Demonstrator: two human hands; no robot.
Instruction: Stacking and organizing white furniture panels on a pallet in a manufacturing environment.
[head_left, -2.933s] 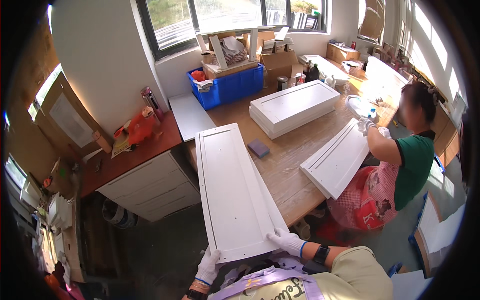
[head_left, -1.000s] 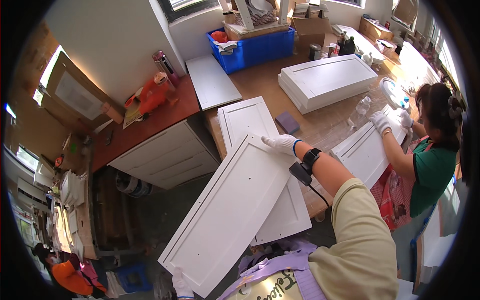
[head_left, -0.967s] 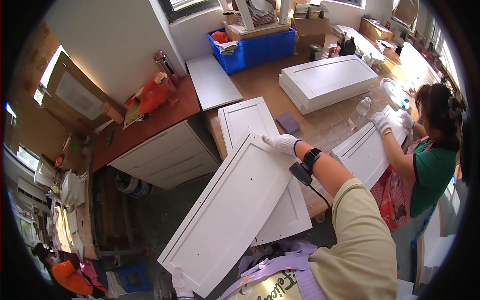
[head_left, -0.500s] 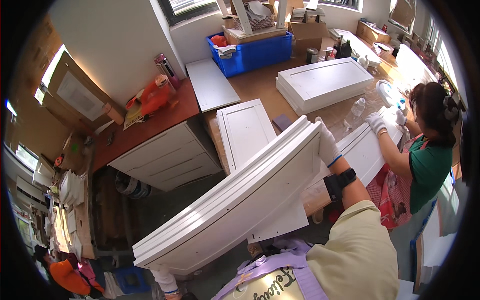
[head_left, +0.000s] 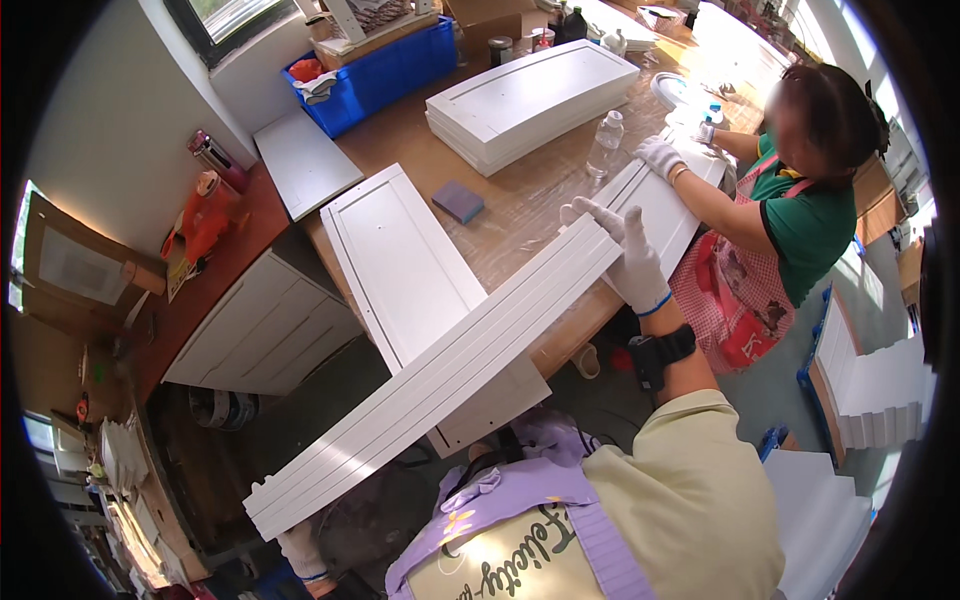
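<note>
A stack of several white panels (head_left: 430, 375), held together on edge, slants across in front of me with its narrow edges facing up. At its upper right end is my gloved right hand (head_left: 637, 262); the palm bears on the panel ends and some fingers stretch past them. My gloved left hand (head_left: 300, 552) holds the lower left end, mostly hidden below it, with fingertips showing at the far corner. Beneath the stack, a framed white panel (head_left: 405, 260) lies flat on the brown worktable (head_left: 510, 225). Another white piece (head_left: 495, 400) shows below the stack, over the table's near edge.
On the table are a stack of white panels (head_left: 540, 100), a purplish-grey block (head_left: 458, 202), a clear bottle (head_left: 605, 145) and a blue bin (head_left: 385, 75). At right, a co-worker in green (head_left: 815, 215) handles a long white panel (head_left: 690, 205). A drawer cabinet (head_left: 265, 325) stands at left.
The held stack has tipped from showing a broad face to showing its edges. My right hand's fingers have spread at the end. The view has swung right, shifting the surroundings left.
</note>
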